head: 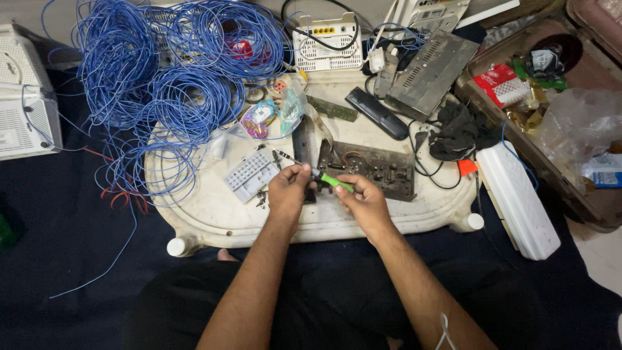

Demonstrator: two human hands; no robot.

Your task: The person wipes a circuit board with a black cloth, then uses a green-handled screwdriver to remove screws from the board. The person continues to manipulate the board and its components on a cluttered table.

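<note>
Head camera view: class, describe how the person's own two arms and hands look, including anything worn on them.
Both forearms are bare, with no sleeves showing. The left hand and right hand wear no gloves, and no rings or watch can be seen. A thin white cord loops across the right forearm near the bottom edge.

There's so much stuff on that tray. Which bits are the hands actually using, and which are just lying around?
In use: left hand, right hand, green-handled screwdriver, brown circuit board.

Lying about: blue wire coils, black remote, white router, grey keypad, metal casing.
</note>
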